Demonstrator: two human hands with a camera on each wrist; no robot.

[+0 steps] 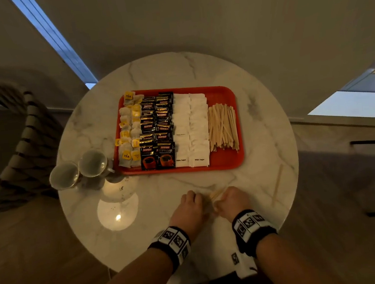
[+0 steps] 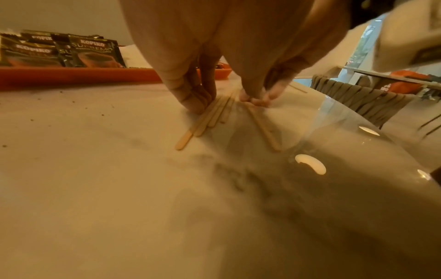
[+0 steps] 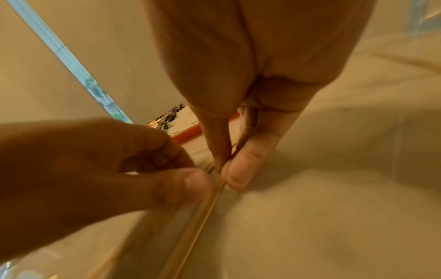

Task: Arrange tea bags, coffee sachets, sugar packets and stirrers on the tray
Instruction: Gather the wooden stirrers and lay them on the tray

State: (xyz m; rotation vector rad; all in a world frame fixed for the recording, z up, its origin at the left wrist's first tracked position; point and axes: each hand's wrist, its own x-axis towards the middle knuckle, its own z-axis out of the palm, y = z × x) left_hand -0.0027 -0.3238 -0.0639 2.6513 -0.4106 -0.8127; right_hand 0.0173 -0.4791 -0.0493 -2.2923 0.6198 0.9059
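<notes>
From the head view, the loose stirrers [image 2: 210,117] between the two hands are mostly covered by knuckles; only their tips show. The left wrist view shows them better: pale flat wooden sticks lying on the marble worktop [image 1: 262,134], near its front edge. The left hand [image 1: 189,208] presses curled fingers against one side of the bundle, and the right hand [image 1: 232,200] pinches a stick between thumb and fingertip. One more stirrer [image 1: 277,184] lies apart to the right. Behind, the red tray [image 1: 223,91] holds tea bags [image 1: 130,134], black coffee sachets [image 1: 157,131], white sugar packets [image 1: 190,127] and a stirrer pile [image 1: 223,126] in columns. Two cups [image 1: 80,169] stand left of it.
</notes>
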